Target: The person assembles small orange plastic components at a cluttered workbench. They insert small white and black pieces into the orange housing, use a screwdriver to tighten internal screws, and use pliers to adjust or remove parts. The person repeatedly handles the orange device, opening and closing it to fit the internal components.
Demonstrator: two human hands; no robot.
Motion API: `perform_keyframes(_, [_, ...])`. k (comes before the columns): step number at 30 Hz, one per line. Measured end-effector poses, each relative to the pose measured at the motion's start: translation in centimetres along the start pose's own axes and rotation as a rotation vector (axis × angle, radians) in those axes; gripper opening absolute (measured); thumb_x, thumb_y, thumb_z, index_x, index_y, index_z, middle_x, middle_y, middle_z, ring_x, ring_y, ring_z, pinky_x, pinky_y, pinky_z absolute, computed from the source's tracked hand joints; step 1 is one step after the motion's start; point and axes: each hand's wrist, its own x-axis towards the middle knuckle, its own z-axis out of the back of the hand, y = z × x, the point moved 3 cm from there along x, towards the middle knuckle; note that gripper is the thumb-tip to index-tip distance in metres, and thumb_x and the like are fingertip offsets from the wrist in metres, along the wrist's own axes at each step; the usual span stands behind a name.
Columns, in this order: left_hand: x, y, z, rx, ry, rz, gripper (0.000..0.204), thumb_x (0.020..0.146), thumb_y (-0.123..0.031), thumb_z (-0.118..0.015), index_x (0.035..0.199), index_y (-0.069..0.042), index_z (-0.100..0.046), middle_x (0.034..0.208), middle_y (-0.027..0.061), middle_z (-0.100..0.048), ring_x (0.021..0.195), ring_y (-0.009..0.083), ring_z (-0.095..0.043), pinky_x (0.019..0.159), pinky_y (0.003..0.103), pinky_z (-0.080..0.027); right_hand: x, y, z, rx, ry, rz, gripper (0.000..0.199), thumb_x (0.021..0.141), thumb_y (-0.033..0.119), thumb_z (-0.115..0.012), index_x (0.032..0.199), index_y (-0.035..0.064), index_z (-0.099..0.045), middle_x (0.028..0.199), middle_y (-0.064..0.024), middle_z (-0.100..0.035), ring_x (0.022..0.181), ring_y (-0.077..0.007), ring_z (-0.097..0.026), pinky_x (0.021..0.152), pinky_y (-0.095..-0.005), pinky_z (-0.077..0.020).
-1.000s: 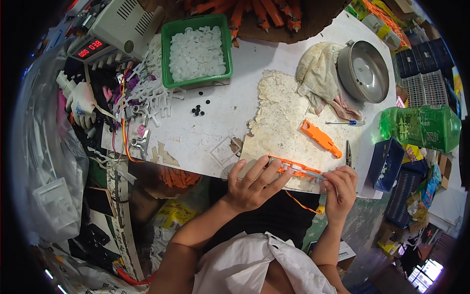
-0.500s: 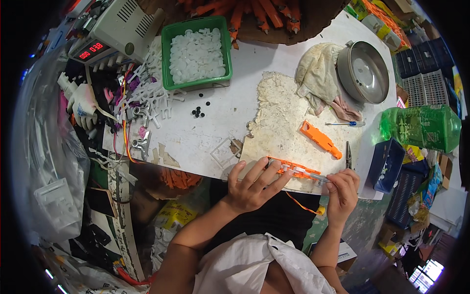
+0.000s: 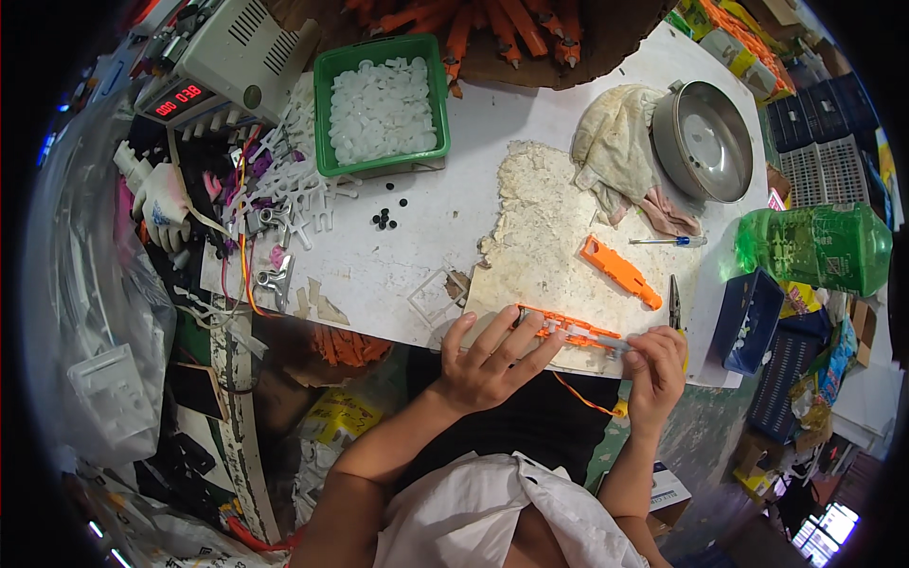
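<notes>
At the table's near edge lies a narrow orange plastic shell (image 3: 597, 333) with white and grey parts inside. My left hand (image 3: 488, 367) steadies its left end, fingers spread over it and fingertips on the shell and its white parts. My right hand (image 3: 655, 374) is closed in a pinch on a small grey plastic piece (image 3: 615, 345) at the shell's right end; the fingers partly hide that piece. Beyond the hands rests another orange shell half (image 3: 620, 272). Pliers (image 3: 674, 305) lie just past my right hand, partly covered by it.
A green bin (image 3: 325, 114) of translucent white pieces stands far left, near small black parts (image 3: 382, 222). A metal bowl (image 3: 663, 142), a cloth (image 3: 606, 133), a screwdriver (image 3: 677, 240), a green bottle (image 3: 814, 248) and a blue tray (image 3: 729, 327) occupy the right. A power supply (image 3: 213, 71) sits far left.
My right hand has shifted slightly left and down, uncovering a yellow plier handle. My left hand and the orange shell have stayed nearly in place.
</notes>
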Motion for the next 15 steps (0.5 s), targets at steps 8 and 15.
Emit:
perform_keyframes(8, [0.08, 0.02, 0.05, 0.003, 0.002, 0.0, 0.027, 0.087, -0.037, -0.063, 0.115, -0.035, -0.064, 0.117, -0.0087, -0.058, 0.113, 0.0125, -0.051, 0.103, 0.041, -0.029, -0.68, -0.42, -0.09, 0.006, -0.025, -0.047, 0.01, 0.074, 0.001, -0.071, 0.084, 0.0015, -0.068, 0.084, -0.0085, -0.064, 0.095, -0.0276, -0.056, 0.086, -0.0365, -0.0428])
perform_keyframes(15, [0.09, 0.08, 0.13, 0.002, 0.024, -0.009, 0.026, 0.088, -0.039, -0.062, 0.114, -0.038, -0.064, 0.118, -0.0091, -0.057, 0.115, 0.0132, -0.049, 0.104, 0.042, -0.028, -0.72, -0.52, -0.06, -0.012, -0.006, -0.057, 0.009, 0.075, 0.003, -0.071, 0.084, 0.0011, -0.068, 0.084, -0.0083, -0.064, 0.095, -0.0272, -0.055, 0.086, -0.0368, -0.0426])
